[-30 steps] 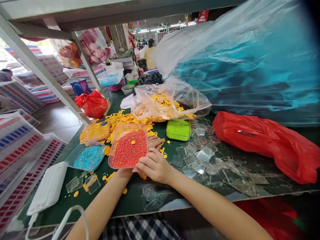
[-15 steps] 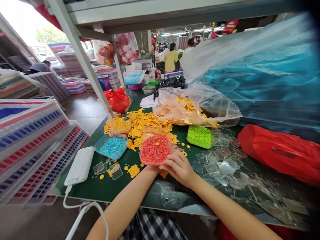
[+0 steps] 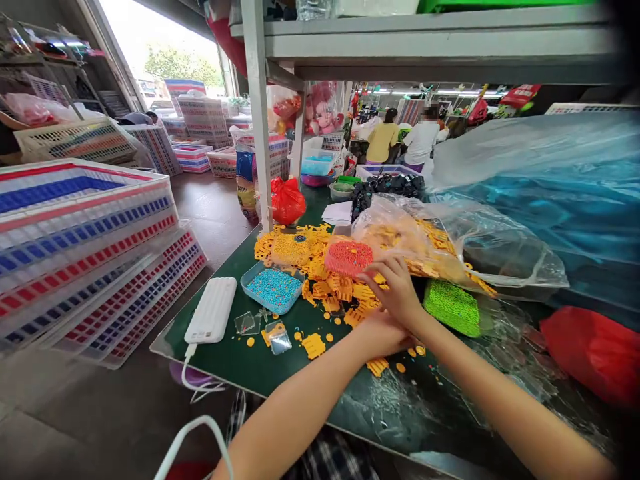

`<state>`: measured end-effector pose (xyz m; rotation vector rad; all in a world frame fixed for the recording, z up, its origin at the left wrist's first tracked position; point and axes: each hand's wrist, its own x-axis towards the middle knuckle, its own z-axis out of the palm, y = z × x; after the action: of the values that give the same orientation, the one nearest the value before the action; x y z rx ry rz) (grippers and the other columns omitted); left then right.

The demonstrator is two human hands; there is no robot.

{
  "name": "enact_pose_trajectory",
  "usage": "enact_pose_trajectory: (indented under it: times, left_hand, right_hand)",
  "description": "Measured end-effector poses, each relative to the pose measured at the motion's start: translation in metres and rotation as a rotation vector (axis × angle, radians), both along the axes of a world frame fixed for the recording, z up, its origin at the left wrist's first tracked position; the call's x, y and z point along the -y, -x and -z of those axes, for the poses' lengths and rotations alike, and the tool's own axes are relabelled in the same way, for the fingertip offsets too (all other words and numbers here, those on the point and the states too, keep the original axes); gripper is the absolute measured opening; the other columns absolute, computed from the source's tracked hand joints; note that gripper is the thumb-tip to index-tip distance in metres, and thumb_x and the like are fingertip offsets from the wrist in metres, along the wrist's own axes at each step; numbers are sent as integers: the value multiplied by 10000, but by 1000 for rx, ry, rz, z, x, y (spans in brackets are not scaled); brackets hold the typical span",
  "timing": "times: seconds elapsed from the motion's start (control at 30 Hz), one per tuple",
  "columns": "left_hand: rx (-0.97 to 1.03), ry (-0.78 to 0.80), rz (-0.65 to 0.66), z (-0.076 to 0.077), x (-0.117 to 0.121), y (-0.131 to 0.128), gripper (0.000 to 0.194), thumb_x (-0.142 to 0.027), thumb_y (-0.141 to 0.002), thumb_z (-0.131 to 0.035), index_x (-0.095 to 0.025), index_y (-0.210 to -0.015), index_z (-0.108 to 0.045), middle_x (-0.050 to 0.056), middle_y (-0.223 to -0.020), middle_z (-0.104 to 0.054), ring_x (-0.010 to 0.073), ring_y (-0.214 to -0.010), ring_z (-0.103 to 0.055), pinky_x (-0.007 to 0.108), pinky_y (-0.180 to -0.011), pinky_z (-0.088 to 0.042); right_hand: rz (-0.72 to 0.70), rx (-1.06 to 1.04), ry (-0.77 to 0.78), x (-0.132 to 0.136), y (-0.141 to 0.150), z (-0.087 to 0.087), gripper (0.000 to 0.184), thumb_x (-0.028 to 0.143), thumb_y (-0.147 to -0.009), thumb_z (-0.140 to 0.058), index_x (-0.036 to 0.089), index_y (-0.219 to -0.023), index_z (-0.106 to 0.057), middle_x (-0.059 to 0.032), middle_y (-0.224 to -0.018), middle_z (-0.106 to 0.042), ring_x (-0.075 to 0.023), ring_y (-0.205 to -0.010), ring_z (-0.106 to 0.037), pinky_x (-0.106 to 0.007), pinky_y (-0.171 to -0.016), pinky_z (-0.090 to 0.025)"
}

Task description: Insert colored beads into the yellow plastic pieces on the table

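A clear tray of small red beads [image 3: 350, 259] is tilted over the heap of flat yellow plastic pieces [image 3: 320, 267]. My right hand [image 3: 395, 287] reaches to the tray's right corner, its fingertips closed on the edge. Under my right wrist lies my left hand [image 3: 385, 332], low over the table, its fingers hidden. Blue beads fill another tray [image 3: 275, 288] to the left, and green beads fill one [image 3: 453, 308] to the right. Behind the blue tray, yellow beads fill a further tray [image 3: 291, 249]. Loose yellow pieces [image 3: 314, 345] and small clear squares [image 3: 279, 339] lie nearer me.
A white power bank [image 3: 212, 310] with a cable lies at the table's left edge. Clear bags of yellow pieces [image 3: 400, 230] and a red bag [image 3: 590, 353] bound the right side. A shelf post [image 3: 257, 133] rises at the back left. Striped crates [image 3: 85, 233] stand leftward; people work behind.
The red bead tray has moved away from me, onto the yellow heap, with my right hand at its corner. My left hand is now off the tray, below my right wrist. The view has shifted left.
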<state>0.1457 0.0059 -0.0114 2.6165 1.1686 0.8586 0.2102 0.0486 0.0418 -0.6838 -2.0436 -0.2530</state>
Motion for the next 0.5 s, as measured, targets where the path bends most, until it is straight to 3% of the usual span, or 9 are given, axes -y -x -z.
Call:
enact_pose_trajectory:
  times: [0.13, 0.3, 0.5]
  left_hand:
    - [-183, -51, 227, -6, -4, 14, 225, -323, -914, -584, -158, -976, -725, 63, -1027, -741, 219, -1049, -642, 318, -976, -478]
    - [-281, -63, 208, -5, -10, 20, 247, -268, -943, -518, -138, -1001, -720, 78, -1028, -739, 243, -1030, -648, 371, -882, -513]
    - [-235, -104, 194, 7, -17, 16, 296, -286, -944, -517, -126, -1125, -686, 85, -1105, -725, 244, -1083, -634, 359, -934, -504]
  right_hand:
    - [58, -58, 197, -55, 26, 3, 228, 391, -923, -520, 228, -788, -605, -49, -808, -580, -243, -849, -514, -410, -802, -413]
    - [39, -42, 250, -98, 56, 11, 254, 413, -914, -526, 214, -793, -625, -57, -835, -585, -247, -876, -519, -401, -818, -409]
    - [19, 15, 301, -109, 65, 19, 292, 431, -918, -519, 199, -781, -631, -56, -824, -577, -241, -867, -522, -389, -797, -411]
